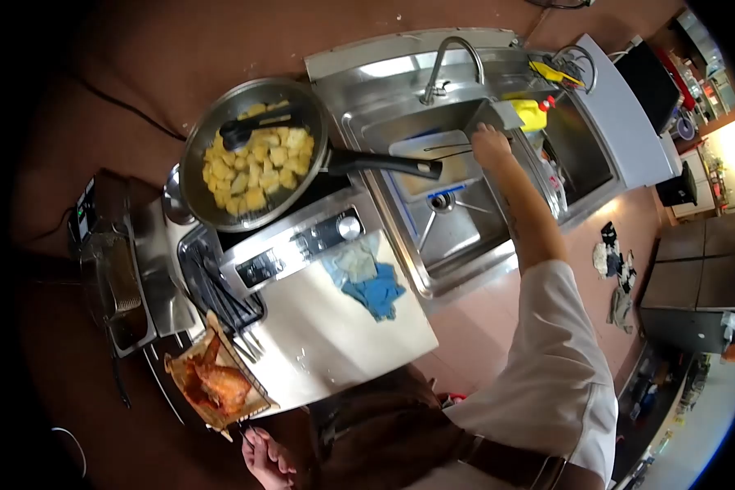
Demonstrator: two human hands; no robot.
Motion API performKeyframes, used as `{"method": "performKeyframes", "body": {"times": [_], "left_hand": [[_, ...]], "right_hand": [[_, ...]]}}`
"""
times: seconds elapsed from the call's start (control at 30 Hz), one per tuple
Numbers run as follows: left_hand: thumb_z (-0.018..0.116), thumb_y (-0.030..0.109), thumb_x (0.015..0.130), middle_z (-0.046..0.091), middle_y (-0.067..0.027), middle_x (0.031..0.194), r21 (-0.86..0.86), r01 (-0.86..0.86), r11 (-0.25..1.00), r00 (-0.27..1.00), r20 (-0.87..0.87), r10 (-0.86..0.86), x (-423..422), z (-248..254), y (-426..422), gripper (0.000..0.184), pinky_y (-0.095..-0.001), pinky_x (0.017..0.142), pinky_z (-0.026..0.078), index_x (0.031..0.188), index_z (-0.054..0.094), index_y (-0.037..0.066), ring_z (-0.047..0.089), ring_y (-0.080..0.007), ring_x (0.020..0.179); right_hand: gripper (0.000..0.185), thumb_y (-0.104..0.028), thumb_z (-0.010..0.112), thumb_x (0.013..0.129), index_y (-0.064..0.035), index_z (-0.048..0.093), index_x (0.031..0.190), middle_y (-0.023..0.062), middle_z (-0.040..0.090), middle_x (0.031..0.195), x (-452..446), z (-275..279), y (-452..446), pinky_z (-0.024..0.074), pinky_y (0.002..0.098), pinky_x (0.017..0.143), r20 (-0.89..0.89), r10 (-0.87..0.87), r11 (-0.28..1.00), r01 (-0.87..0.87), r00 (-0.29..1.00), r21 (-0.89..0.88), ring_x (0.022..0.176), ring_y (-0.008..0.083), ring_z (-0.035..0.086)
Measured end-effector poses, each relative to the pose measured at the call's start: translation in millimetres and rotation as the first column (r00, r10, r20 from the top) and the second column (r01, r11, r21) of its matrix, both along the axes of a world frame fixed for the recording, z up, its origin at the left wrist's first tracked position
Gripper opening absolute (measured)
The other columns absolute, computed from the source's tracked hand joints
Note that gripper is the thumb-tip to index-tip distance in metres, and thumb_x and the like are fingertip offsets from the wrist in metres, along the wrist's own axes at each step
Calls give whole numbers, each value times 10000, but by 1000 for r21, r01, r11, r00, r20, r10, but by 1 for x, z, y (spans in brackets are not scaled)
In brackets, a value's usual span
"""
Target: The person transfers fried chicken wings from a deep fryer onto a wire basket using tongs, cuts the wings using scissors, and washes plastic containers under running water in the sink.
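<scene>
My right hand (492,147) is over the sink (465,229), closed round the end of thin dark tongs (449,151) that point left. A grey metal container (496,118) is right beside its fingers. My left hand (267,459) is low in the view, its fingers curled at the dark handle of a wire basket (257,398). Paper lines the basket, and browned roast poultry (222,385) lies in it. On the cooktop, a large pan (193,171) holds many pale yellow chunks and a black utensil (237,133).
The pan's long handle (392,163) reaches over the sink's edge. Blue and grey cloths (374,290) lie on the white counter (318,343). A black tray (249,314) holds utensils. A yellow bottle (532,115) is by the second basin, near the faucet (439,69).
</scene>
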State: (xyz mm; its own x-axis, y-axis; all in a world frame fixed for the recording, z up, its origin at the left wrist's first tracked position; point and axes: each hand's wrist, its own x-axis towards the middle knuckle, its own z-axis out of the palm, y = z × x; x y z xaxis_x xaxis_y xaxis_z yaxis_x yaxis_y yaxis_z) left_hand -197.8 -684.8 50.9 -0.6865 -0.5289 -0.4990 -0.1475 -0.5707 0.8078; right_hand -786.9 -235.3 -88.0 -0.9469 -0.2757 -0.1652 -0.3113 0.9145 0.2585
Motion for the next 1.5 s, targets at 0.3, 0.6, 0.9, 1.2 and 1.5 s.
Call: {"method": "performKeyframes", "body": {"times": [0.3, 0.6, 0.9, 1.2, 1.5], "left_hand": [[523, 133, 996, 390, 16, 616, 75, -108, 991, 990, 103, 100, -22, 17, 19, 88, -185, 320, 240, 961, 529, 52, 290, -63, 392], [439, 144, 1029, 368, 20, 705, 1, -112, 994, 986, 120, 111, -38, 36, 50, 114, -162, 388, 242, 980, 475, 48, 301, -46, 493], [473, 210, 1025, 368, 5, 553, 14, 25, 1000, 995, 99, -27, -18, 3, 26, 154, -234, 253, 242, 975, 503, 68, 256, -79, 306], [506, 180, 1012, 419, -6, 612, 20, -27, 999, 995, 92, 25, -30, -4, 16, 126, -214, 278, 227, 971, 515, 61, 245, -77, 332], [506, 204, 1012, 402, -3, 580, 18, 50, 999, 993, 103, -52, -30, -1, 13, 145, -223, 268, 214, 956, 518, 70, 264, -81, 308]], "right_hand": [[530, -244, 442, 931, 20, 458, 1390, 134, 356, 1522, -161, -77, -62, 414, 348, 1056, -251, -88, 983, 43, 964, -179, 1225, 297, 518], [237, -159, 548, 895, -72, 743, 999, 164, 709, 1051, -35, -116, -79, 565, 413, 748, 280, -101, 990, 124, 955, -66, 967, 309, 689], [99, -138, 574, 910, -66, 535, 853, 21, 521, 633, 173, -88, -8, 341, 273, 390, 870, -130, -648, 622, 476, -438, 450, 125, 455], [91, -107, 555, 901, -41, 537, 842, 38, 521, 657, 176, -52, 0, 339, 270, 402, 826, -118, -623, 607, 551, -494, 463, 135, 458], [142, -155, 511, 938, -24, 554, 973, 40, 521, 695, 180, -38, -1, 357, 268, 436, 840, -16, -642, 638, 543, -425, 502, 134, 462]]}}
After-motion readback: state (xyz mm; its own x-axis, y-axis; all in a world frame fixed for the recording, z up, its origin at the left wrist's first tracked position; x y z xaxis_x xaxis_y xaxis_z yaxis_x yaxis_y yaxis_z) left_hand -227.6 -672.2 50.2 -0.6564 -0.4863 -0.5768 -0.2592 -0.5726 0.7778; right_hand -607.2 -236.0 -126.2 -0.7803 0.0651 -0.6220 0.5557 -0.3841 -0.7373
